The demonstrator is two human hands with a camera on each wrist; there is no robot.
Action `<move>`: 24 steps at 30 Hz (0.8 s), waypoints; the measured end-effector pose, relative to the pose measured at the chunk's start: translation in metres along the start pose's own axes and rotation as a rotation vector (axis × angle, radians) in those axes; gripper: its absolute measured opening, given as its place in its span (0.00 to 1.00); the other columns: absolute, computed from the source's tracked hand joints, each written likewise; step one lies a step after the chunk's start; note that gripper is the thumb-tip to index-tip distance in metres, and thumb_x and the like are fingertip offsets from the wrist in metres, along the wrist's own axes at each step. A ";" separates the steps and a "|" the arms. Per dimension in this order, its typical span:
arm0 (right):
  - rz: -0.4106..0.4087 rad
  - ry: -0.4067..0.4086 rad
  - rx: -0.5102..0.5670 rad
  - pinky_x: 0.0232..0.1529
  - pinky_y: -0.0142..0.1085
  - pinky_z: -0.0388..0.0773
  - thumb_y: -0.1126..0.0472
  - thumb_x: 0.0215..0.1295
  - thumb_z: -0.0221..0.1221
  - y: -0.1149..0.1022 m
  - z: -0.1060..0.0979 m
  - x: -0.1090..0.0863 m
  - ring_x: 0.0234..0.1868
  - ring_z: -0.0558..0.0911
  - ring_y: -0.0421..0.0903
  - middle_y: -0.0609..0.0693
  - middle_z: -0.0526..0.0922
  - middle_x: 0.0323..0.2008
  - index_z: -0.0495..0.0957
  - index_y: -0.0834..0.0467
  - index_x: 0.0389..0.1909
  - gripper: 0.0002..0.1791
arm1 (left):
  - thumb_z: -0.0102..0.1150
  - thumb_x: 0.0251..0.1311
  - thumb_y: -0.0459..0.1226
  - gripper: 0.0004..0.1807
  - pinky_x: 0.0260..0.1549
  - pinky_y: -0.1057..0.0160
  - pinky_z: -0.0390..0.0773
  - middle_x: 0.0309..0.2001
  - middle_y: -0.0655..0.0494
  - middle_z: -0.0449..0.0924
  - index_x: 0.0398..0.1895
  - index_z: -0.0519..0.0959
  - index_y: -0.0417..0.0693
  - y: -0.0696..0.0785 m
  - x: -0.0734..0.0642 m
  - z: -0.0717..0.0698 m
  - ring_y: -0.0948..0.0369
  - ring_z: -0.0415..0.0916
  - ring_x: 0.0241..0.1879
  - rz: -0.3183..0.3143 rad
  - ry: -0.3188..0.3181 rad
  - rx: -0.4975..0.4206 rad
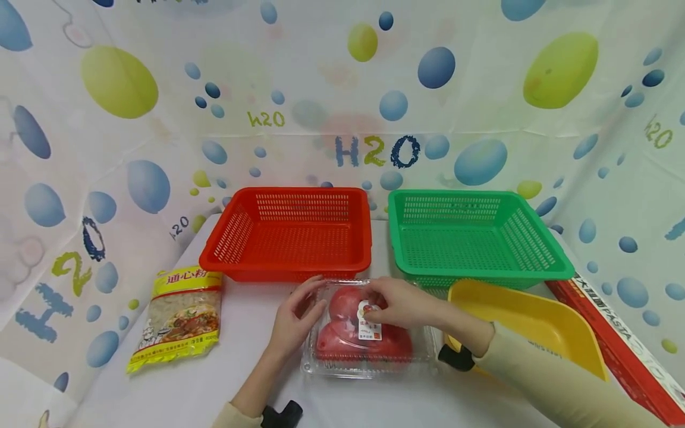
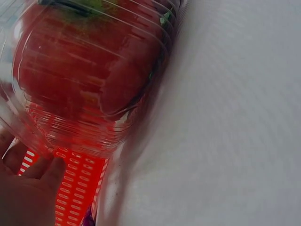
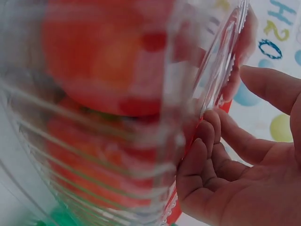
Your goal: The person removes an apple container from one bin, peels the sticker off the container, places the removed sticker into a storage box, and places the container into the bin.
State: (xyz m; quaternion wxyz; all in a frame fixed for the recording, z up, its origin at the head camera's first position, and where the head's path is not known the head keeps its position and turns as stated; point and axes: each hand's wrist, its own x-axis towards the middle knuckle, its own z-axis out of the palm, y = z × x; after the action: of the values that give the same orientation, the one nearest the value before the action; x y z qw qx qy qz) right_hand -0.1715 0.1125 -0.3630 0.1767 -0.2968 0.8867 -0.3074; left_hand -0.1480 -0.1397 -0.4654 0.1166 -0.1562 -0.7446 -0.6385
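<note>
A clear plastic box (image 1: 369, 367) of red tomatoes (image 1: 342, 340) sits on the white table in the head view, with a white label (image 1: 369, 324) on its lid. My left hand (image 1: 293, 315) is at the box's far left corner, thumb and fingers spread apart. Above the lid, my right hand (image 1: 402, 302) touches it near the label with bent fingertips. The right wrist view shows those fingertips against the lid (image 3: 218, 70), the thumb standing away. In the left wrist view a tomato (image 2: 84, 61) fills the near end, and the left fingers (image 2: 49, 172) are partly hidden.
Behind the box stand a red basket (image 1: 299, 276) and a green basket (image 1: 455, 238). A yellow basket (image 1: 540, 315) lies under the right forearm. At the left is a pasta bag (image 1: 182, 315); a long red pasta pack (image 1: 621, 345) runs along the right edge.
</note>
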 end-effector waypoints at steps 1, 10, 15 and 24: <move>0.004 0.000 -0.003 0.41 0.37 0.82 0.57 0.63 0.69 0.000 0.001 0.000 0.41 0.77 0.46 0.45 0.78 0.39 0.79 0.58 0.53 0.19 | 0.64 0.63 0.28 0.21 0.64 0.52 0.67 0.65 0.44 0.74 0.61 0.79 0.41 0.000 -0.001 0.000 0.47 0.70 0.66 0.002 -0.001 -0.002; -0.035 -0.023 -0.085 0.40 0.36 0.80 0.58 0.64 0.67 -0.004 0.003 0.003 0.40 0.76 0.46 0.47 0.77 0.41 0.79 0.59 0.55 0.20 | 0.63 0.64 0.29 0.23 0.64 0.63 0.67 0.68 0.43 0.71 0.63 0.78 0.44 -0.003 -0.008 -0.004 0.51 0.68 0.68 -0.011 -0.028 -0.023; -0.019 -0.007 -0.094 0.39 0.37 0.79 0.61 0.65 0.66 -0.006 0.003 0.006 0.38 0.75 0.45 0.46 0.76 0.35 0.80 0.60 0.47 0.13 | 0.63 0.64 0.29 0.24 0.63 0.63 0.68 0.69 0.43 0.70 0.64 0.77 0.44 -0.003 -0.007 -0.007 0.50 0.67 0.69 -0.003 -0.032 -0.022; -0.036 0.049 -0.087 0.35 0.36 0.77 0.62 0.68 0.64 0.000 0.000 0.004 0.34 0.73 0.43 0.43 0.74 0.30 0.76 0.51 0.32 0.07 | 0.62 0.63 0.27 0.24 0.62 0.60 0.69 0.68 0.42 0.70 0.64 0.77 0.41 -0.003 -0.003 -0.002 0.48 0.66 0.69 0.021 -0.047 -0.049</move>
State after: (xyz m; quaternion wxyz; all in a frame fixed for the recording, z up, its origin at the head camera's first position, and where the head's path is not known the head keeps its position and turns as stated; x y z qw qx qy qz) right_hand -0.1747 0.1100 -0.3637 0.1360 -0.3126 0.8978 -0.2789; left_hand -0.1469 -0.1419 -0.4692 0.1020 -0.1819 -0.7294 -0.6515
